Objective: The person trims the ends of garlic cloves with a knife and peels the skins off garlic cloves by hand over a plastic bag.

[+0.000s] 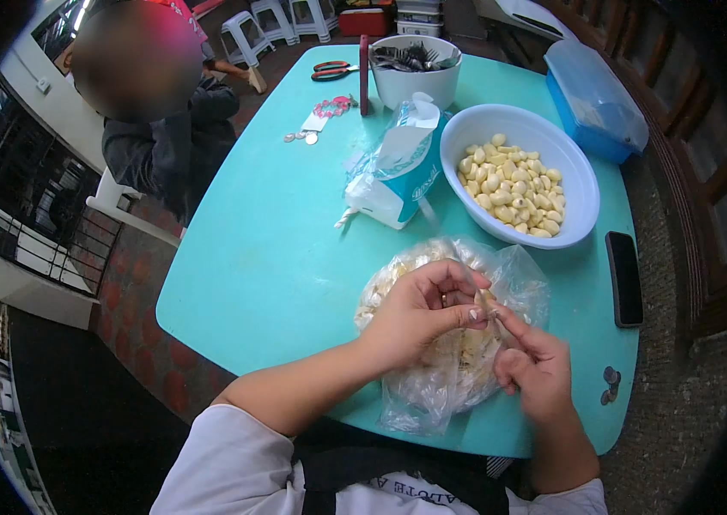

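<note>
Close together above a clear plastic bag (pixel 522 279), my two hands meet over a pile of garlic skins and unpeeled garlic (pixel 389 279). My left hand (pixel 419 305) is closed, its thumb and fingers pinching a small garlic clove (pixel 487 299), mostly covered by the fingers. In my right hand (pixel 539 365) is a thin knife (pixel 471 266), its blurred blade pointing up and away past the left fingertips. The right index finger lies along it, close to the clove. Just beyond, a pale blue bowl (pixel 582 193) holds many peeled garlic cloves (pixel 514 184).
On the turquoise table (pixel 243 283) are a blue-and-white packet (pixel 402 176), a white tub (pixel 406 86) of cutlery, scissors (pixel 333 70), a lidded blue box (pixel 595 103), a black phone (pixel 624 279) and coins (pixel 610 386). Another person (pixel 157 129) sits at the far left.
</note>
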Tool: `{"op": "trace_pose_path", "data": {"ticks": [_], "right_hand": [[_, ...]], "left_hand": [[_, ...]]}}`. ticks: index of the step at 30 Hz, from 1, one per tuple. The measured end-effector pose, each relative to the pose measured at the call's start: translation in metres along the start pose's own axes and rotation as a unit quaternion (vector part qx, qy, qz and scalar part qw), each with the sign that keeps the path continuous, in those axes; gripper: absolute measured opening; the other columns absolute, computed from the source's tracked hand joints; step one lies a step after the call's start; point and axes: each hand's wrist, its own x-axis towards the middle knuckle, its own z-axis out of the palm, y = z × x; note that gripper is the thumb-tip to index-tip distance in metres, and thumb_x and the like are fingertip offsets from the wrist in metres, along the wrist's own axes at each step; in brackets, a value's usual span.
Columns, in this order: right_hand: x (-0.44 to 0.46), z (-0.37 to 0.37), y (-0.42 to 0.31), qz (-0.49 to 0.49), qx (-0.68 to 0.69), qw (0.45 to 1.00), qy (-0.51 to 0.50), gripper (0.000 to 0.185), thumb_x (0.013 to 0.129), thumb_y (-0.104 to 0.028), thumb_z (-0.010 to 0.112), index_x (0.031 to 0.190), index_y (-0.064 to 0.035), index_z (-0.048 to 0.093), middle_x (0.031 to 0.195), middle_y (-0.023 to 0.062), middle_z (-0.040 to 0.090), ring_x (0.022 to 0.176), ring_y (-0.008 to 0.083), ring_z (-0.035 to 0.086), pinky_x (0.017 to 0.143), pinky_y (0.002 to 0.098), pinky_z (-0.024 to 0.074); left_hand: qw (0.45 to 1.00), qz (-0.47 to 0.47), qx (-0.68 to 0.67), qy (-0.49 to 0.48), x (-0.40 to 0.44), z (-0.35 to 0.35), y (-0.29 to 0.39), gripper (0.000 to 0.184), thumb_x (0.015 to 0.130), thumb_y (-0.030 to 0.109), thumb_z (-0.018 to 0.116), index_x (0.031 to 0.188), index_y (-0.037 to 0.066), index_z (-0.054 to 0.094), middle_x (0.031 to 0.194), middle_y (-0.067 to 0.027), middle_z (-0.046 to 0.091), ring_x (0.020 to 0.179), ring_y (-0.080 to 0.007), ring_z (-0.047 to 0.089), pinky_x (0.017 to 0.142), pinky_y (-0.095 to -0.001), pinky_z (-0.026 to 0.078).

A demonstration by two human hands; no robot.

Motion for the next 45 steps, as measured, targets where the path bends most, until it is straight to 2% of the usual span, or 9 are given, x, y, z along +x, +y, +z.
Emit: {"op": "trace_pose_path", "data": {"ticks": [4,13,21,28,32,34,35,42,45], "right_hand": [[-0.002,-0.006,-0.004,0.036,0.143,0.988,-0.041,0.054,0.089,-0.035,0.054,0.127,0.0031,0.043,0.055,0.0028,0.046,0.043,0.0069,0.037,0.04,0.0188,0.0285],[0.0,-0.016,-0.003,0.059,0.252,0.966,-0.005,0.049,0.092,-0.045,0.043,0.107,0.0018,0.049,0.054,0.0054,0.046,0.041,0.0092,0.039,0.039,0.0209,0.0317],[0.0,-0.007,-0.006,0.046,0.12,0.992,0.011,0.032,0.091,-0.027,0.051,0.108,-0.0014,0.045,0.059,0.0054,0.053,0.045,0.0081,0.045,0.043,0.0205,0.0364],[-0.006,0.001,-0.005,0.001,-0.064,0.998,-0.008,0.056,0.083,-0.015,0.064,0.129,-0.0016,0.036,0.088,0.0144,0.064,0.066,0.0063,0.056,0.057,0.0213,0.0429],[-0.001,0.004,-0.004,-0.141,-0.184,0.973,-0.003,0.059,0.082,-0.018,0.064,0.132,-0.0019,0.037,0.111,0.0187,0.059,0.083,0.0165,0.063,0.071,0.0277,0.0479],[0.003,0.001,-0.005,-0.171,-0.221,0.96,-0.007,0.06,0.082,-0.019,0.064,0.133,-0.0022,0.038,0.116,0.0197,0.056,0.092,0.0225,0.063,0.076,0.03,0.0481],[0.003,0.003,-0.008,-0.169,-0.22,0.961,-0.006,0.06,0.081,-0.021,0.065,0.132,-0.0019,0.039,0.115,0.0208,0.057,0.095,0.0271,0.063,0.076,0.0301,0.0487],[0.0,0.003,-0.007,-0.177,-0.277,0.944,0.014,0.056,0.08,-0.02,0.066,0.129,-0.0043,0.045,0.092,0.0179,0.065,0.07,0.0239,0.065,0.063,0.0298,0.0492],[0.002,0.001,-0.005,-0.161,-0.258,0.953,0.004,0.054,0.08,-0.019,0.064,0.129,-0.0041,0.045,0.089,0.0172,0.065,0.069,0.0204,0.064,0.063,0.0293,0.0485]], "left_hand": [[0.999,-0.005,-0.016,-0.043,0.0,-0.001,0.002,0.032,0.079,-0.002,0.062,0.109,-0.001,0.051,0.1,-0.0093,0.06,0.09,-0.0156,0.06,0.079,-0.0305,0.052],[0.986,-0.061,-0.149,-0.051,0.0,-0.002,0.005,0.029,0.081,0.002,0.061,0.109,0.001,0.05,0.104,-0.0136,0.058,0.09,-0.0206,0.062,0.078,-0.0296,0.054],[0.976,-0.074,-0.204,-0.012,-0.001,-0.004,0.003,0.028,0.081,-0.001,0.06,0.107,0.002,0.051,0.111,-0.0119,0.055,0.095,-0.0209,0.06,0.082,-0.0283,0.052],[0.99,-0.047,-0.133,0.003,-0.002,-0.004,-0.003,0.031,0.076,0.011,0.068,0.102,0.005,0.051,0.102,-0.0106,0.057,0.095,-0.0232,0.059,0.081,-0.0356,0.049],[0.989,-0.051,-0.136,0.009,-0.004,-0.003,-0.009,0.021,0.082,0.015,0.062,0.095,0.007,0.049,0.103,-0.0115,0.057,0.094,-0.0236,0.058,0.082,-0.0367,0.049],[0.983,-0.048,-0.179,0.019,-0.004,-0.005,-0.011,0.038,0.066,0.007,0.074,0.098,0.003,0.053,0.104,-0.01,0.058,0.096,-0.02,0.057,0.083,-0.0337,0.047],[0.984,-0.039,-0.174,0.003,-0.003,-0.005,-0.009,0.038,0.065,0.005,0.074,0.097,0.004,0.052,0.105,-0.01,0.058,0.097,-0.0203,0.057,0.084,-0.0337,0.046],[0.98,-0.002,-0.194,-0.042,-0.004,-0.003,-0.012,0.031,0.069,0.0,0.07,0.093,0.004,0.051,0.102,-0.0083,0.056,0.096,-0.019,0.056,0.084,-0.0317,0.045],[0.996,0.02,-0.082,-0.042,-0.005,-0.01,-0.018,0.03,0.071,0.0,0.069,0.096,0.004,0.052,0.102,-0.0072,0.056,0.096,-0.0162,0.055,0.084,-0.0297,0.045]]}}
